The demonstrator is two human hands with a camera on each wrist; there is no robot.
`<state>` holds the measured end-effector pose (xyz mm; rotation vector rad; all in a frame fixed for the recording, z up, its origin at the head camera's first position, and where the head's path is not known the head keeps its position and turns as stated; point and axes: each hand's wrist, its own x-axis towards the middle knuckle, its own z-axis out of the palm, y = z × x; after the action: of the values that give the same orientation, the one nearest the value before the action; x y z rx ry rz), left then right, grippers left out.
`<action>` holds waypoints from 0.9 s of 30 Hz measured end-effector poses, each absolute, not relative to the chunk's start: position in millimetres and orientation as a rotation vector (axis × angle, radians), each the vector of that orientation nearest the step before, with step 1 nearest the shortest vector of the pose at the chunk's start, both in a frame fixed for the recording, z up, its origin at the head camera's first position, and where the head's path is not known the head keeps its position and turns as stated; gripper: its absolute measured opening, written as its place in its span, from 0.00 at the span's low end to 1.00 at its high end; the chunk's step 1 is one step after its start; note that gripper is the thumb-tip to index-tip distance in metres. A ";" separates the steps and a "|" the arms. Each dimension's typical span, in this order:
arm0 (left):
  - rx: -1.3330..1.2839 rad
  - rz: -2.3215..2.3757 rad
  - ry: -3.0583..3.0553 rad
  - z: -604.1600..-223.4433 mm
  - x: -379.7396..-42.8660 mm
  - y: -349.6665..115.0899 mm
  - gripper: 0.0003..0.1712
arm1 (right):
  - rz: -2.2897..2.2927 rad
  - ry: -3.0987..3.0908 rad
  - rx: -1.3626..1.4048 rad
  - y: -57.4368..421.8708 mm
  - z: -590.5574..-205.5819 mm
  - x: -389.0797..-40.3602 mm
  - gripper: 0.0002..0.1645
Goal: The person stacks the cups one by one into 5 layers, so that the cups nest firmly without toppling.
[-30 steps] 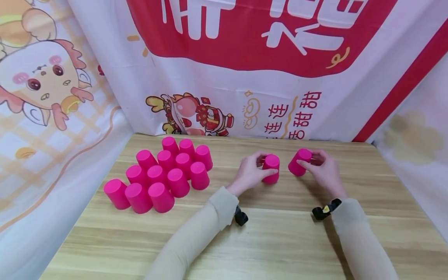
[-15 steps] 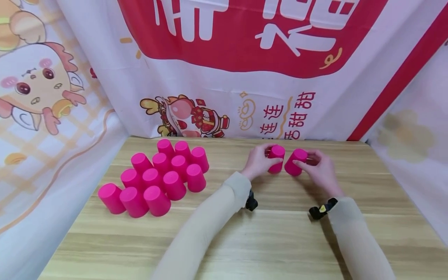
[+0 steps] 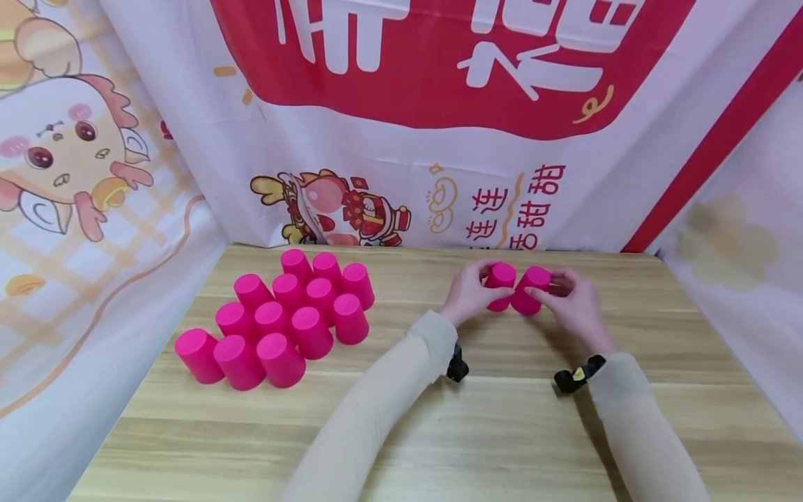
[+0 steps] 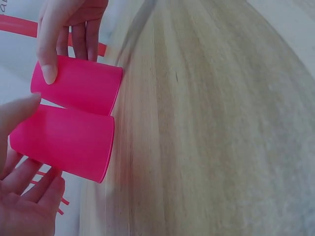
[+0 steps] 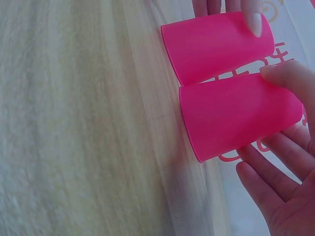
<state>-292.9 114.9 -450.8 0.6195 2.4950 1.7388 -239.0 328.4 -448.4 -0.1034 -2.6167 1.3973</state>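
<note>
Two bright pink cups stand mouth down, side by side, near the back of the table. My left hand (image 3: 467, 291) grips the left cup (image 4: 64, 140), its thumb on the near side and its fingers round the back. The right cup (image 5: 241, 115) is held by my right hand (image 3: 576, 307), again between thumb and fingers. At their lower rims the two cups meet or nearly meet, while a narrow gap shows between their upper ends in both wrist views.
On the left of the wooden table (image 3: 489, 432) stands a cluster of several more upside-down pink cups (image 3: 272, 321). A printed cloth (image 3: 401, 160) hangs along the back edge, and another patterned cloth (image 3: 113, 209) covers the left side.
My left hand has carried its cup to the right and back, up beside the other cup. The right hand and its cup have stayed nearly in place; the head view has shifted slightly.
</note>
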 end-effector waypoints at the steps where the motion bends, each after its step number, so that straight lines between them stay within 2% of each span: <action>1: 0.614 1.738 2.488 -450.4 -291.7 113.7 0.35 | 1.397 -2.620 -0.100 328.2 -448.6 -238.8 0.38; 7: 0.607 1.754 2.484 -436.5 -282.5 100.1 0.41 | 1.412 -2.617 -0.082 327.1 -449.2 -238.4 0.38; 15: 0.708 1.894 2.482 -397.0 -270.6 69.3 0.40 | 1.459 -2.596 -0.106 329.6 -449.7 -238.3 0.41; 21: 0.695 1.989 2.530 -375.0 -261.0 30.3 0.41 | 1.430 -2.623 -0.115 330.1 -447.9 -237.7 0.41; 27: 0.626 2.036 2.593 -377.8 -248.6 -18.7 0.38 | 1.443 -2.642 -0.133 330.2 -446.9 -237.9 0.42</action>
<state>-248.6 -18.7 -377.8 0.6258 2.5935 2.0359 -237.9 330.2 -446.9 -0.1334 -2.6419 1.4434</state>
